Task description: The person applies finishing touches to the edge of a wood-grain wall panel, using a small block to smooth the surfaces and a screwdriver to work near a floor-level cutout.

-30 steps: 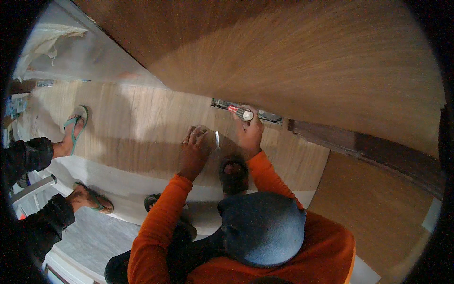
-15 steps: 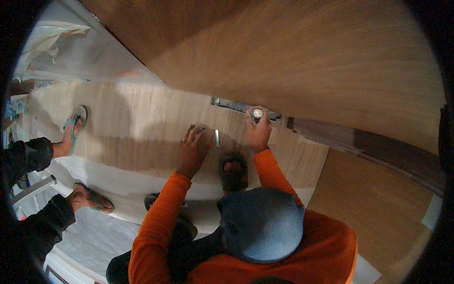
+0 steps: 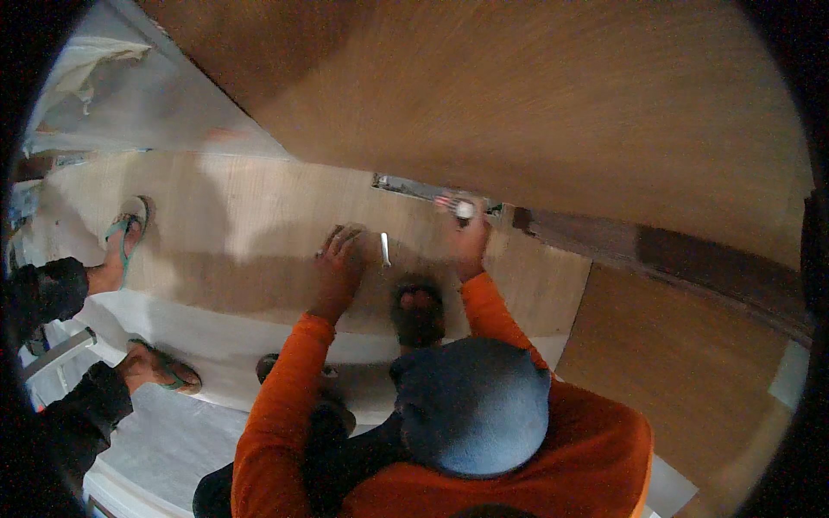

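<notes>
My right hand (image 3: 469, 246), blurred by motion, grips a small object with a pale round end (image 3: 465, 210); its kind is not clear. It is over a narrow recess (image 3: 404, 186) in the floor, along the foot of a large wooden panel (image 3: 518, 95). What the object touches below is hidden. To the left, my left hand (image 3: 338, 268) rests on the wood-look floor (image 3: 259, 198) with fingers stretched out, holding nothing. A small silver wrench (image 3: 385, 249) lies between my hands, above a dark sandal (image 3: 417, 311) on a foot.
Another person's sandalled feet (image 3: 129, 233) stand at the left. A dark wooden strip (image 3: 656, 259) runs right from the recess, beside a brown board (image 3: 665, 345). Blue-grey cloth (image 3: 475, 406) bulges up in front of my orange clothing. Plastic sheeting (image 3: 86, 69) is at the far left.
The whole view has shifted slightly, moving the scene left. My right hand has stayed at the recess, now more smeared, with the object tilted differently. My left hand stays on the floor.
</notes>
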The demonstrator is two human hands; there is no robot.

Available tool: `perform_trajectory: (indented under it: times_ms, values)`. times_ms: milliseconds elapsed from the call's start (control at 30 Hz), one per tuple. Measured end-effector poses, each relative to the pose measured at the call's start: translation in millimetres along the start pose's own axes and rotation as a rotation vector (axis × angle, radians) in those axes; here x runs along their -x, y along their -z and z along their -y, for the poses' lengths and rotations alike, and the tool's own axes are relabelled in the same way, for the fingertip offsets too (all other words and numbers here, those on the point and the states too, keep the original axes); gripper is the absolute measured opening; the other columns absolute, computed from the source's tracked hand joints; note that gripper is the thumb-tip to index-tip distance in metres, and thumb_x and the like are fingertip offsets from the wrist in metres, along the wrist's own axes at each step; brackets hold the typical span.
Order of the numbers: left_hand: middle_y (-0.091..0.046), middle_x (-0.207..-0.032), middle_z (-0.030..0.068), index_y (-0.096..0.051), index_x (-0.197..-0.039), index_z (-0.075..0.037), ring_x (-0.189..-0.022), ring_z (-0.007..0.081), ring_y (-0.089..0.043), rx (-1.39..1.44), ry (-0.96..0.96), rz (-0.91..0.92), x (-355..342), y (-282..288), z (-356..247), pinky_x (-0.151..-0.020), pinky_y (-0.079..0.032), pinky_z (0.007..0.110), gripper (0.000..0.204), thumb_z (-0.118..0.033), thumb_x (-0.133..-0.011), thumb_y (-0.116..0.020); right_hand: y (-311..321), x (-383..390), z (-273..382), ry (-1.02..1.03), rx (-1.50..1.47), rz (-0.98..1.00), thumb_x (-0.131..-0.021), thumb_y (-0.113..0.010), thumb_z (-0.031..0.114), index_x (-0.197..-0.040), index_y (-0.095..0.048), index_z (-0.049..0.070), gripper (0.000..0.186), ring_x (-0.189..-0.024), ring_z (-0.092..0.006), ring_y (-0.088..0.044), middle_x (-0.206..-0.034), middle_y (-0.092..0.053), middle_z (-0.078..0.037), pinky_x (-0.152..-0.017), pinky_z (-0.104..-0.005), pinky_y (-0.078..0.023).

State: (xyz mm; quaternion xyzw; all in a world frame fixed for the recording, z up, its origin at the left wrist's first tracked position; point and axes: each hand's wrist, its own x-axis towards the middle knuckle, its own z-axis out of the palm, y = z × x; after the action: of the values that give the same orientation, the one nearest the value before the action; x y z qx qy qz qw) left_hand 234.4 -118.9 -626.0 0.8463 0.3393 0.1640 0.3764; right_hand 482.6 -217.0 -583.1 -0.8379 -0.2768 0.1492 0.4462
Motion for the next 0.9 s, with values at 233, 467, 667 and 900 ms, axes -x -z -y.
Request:
perform_trajectory:
  times_ms: [233, 467, 667, 900]
  values:
    - [-0.051, -0.142, 0.0077, -0.061, -0.125, -0.013, -0.137, 0.0334, -0.043, -0.105, 0.037, 0.033, 2.5, 21.0, -14.1, -0.107, -0.039, 0.048, 0.046, -0.018, -0.081, -0.073, -8.1, 5.4, 25.9, 0.023, 0.189, 0.120, -0.089, -0.075, 0.024, -0.119, -0.057, 0.002, 0.041, -0.096, -0.0241, -0.071, -0.106, -0.073, -0.017, -0.083, -0.0360, -0.055]
    - [-0.051, -0.142, 0.0087, -0.060, -0.126, -0.013, -0.139, 0.0331, -0.041, -0.173, -0.044, 0.075, 7.5, 3.0, -7.0, -0.111, -0.037, 0.048, 0.045, -0.019, -0.082, -0.071, -45.2, 0.5, 33.5, 0.091, -0.128, 0.147, -0.095, -0.068, 0.018, -0.122, -0.055, 0.003, 0.034, -0.101, -0.0285, -0.071, -0.107, -0.073, -0.015, -0.087, -0.0378, -0.054]
    - [-0.050, -0.143, 0.0081, -0.060, -0.127, -0.014, -0.140, 0.0318, -0.040, -0.165, -0.019, 0.133, 15.7, 3.1, 12.0, -0.111, -0.037, 0.048, 0.047, -0.019, -0.082, -0.071, -13.4, 3.4, 34.7, -0.092, -0.066, 0.045, -0.092, -0.071, 0.024, -0.121, -0.053, 0.004, 0.039, -0.097, -0.0282, -0.070, -0.105, -0.072, -0.015, -0.084, -0.0387, -0.054]
    - [-0.050, -0.143, 0.0078, -0.059, -0.127, -0.014, -0.140, 0.0304, -0.040, -0.172, -0.007, 0.108, 5.2, -0.1, -10.1, -0.108, -0.039, 0.048, 0.045, -0.020, -0.084, -0.070, -30.2, -5.5, 14.8, 0.072, -0.166, 0.068, -0.092, -0.072, 0.017, -0.116, -0.057, 0.002, 0.033, -0.089, -0.0189, -0.069, -0.101, -0.072, -0.011, -0.082, -0.0329, -0.054]
